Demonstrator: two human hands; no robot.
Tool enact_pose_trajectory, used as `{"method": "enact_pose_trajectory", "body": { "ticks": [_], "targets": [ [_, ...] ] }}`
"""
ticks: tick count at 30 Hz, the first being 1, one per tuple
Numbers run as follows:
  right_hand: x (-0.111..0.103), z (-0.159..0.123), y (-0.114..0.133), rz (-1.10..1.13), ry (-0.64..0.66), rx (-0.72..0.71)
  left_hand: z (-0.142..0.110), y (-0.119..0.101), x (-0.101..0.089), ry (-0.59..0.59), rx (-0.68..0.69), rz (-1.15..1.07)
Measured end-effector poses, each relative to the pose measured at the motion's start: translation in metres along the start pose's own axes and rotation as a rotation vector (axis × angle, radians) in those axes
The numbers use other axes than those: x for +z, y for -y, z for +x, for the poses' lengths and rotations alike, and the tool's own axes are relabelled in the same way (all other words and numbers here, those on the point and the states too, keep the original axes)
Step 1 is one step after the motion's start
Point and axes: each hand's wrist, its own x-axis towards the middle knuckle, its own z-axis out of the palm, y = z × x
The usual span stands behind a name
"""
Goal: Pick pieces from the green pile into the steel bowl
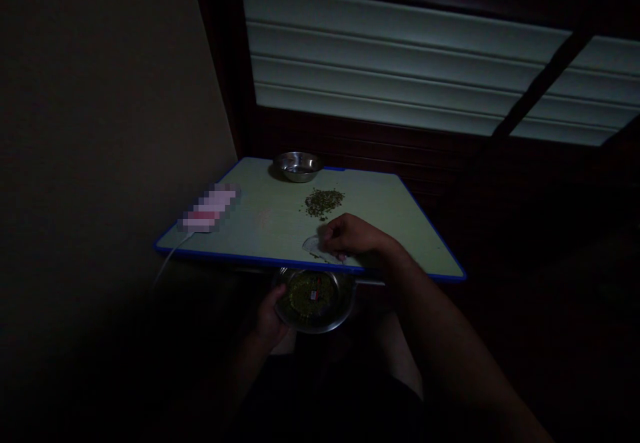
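Note:
My left hand (271, 315) grips the left rim of a steel bowl (339, 312) held just below the near edge of a small pale table (270, 219). The bowl holds greenish grains with a small red speck in them. My right hand (353, 237) rests on the table near its front edge, fingers curled down by a pale patch (311, 244) on the tabletop. What the fingers hold, if anything, is hidden. A loose pile of green grains (324, 202) lies on the table just beyond that hand.
A second steel bowl (298, 165) stands at the table's far edge. A blurred pink and white object (209, 209) with a white cable (167, 261) lies at the left. A wall is on the left, a louvred window behind. The room is dark.

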Motion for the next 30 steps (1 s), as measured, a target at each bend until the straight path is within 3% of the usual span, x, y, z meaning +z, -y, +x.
{"method": "enact_pose_trajectory", "body": {
  "ticks": [11,23,27,30],
  "targets": [
    [0.014,-0.006,0.01,-0.025,0.054,-0.011,0.0,0.0,-0.002,0.013,0.006,-0.025],
    [0.007,-0.006,0.015,0.012,0.152,-0.038,-0.001,0.0,0.0,-0.011,0.024,-0.019],
    [-0.014,0.005,0.012,0.081,-0.015,-0.105,-0.001,0.0,0.001,-0.05,0.007,-0.006],
    [-0.029,0.019,0.003,0.088,-0.299,-0.124,0.0,0.0,0.0,-0.07,0.01,-0.006]
  ]
}}
